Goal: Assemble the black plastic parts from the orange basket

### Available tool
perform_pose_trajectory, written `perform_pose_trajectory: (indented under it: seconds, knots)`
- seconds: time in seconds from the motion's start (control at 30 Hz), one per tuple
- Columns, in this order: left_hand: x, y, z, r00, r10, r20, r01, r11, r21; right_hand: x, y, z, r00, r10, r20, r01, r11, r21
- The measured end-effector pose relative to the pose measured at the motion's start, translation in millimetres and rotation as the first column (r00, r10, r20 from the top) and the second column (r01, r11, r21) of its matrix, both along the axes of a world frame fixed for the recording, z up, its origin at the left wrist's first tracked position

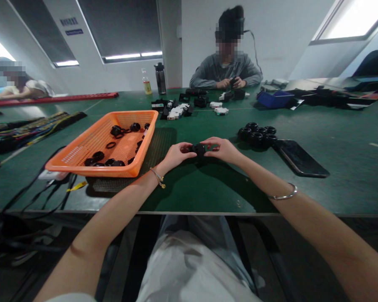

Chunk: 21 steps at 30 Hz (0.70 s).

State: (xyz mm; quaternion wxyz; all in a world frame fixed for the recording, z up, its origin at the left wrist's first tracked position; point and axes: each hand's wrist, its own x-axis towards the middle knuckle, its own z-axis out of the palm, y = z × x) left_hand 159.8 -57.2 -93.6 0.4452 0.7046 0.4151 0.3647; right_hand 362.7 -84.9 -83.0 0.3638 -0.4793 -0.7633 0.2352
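Between my two hands, just above the green table (189, 193), is a small black round part (200, 149). My left hand (179, 154) pinches its left side with thumb and fingers. At its right side, the fingertips of my right hand (219, 149) close on it. To the left stands an orange perforated basket (134, 170) with several black round parts and a black ring (110, 145) inside. A cluster of several black round parts (257, 136) sits to the right, touching or nearly touching a dark phone (300, 159).
Black and white parts (178, 111) lie farther back, near a bottle (146, 83) and a dark flask (160, 79). Across the table a person (227, 69) handles something dark. A blue bin (274, 99) stands back right; cable bundles (31, 130) lie at left.
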Motion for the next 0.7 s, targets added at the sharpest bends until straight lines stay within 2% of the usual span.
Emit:
perform_pose_trajectory:
  seconds: [0.3,0.5,0.7]
  knots:
    - [-0.3,0.2,-0.5,0.999,0.001,-0.032,0.000,0.999,0.032,-0.7,-1.4,0.9,0.999,0.006,-0.049,-0.007,1.000,-0.029]
    - [0.9,-1.8,2.0,1.000,0.000,-0.013,0.000,1.000,-0.003,-2.0,-3.1,3.0,0.999,-0.012,-0.043,0.010,0.999,-0.047]
    - [1.7,-2.2,3.4,0.999,0.028,-0.020,-0.029,0.999,-0.017,-0.9,-2.2,3.0,0.999,0.023,-0.046,-0.025,0.999,-0.031]
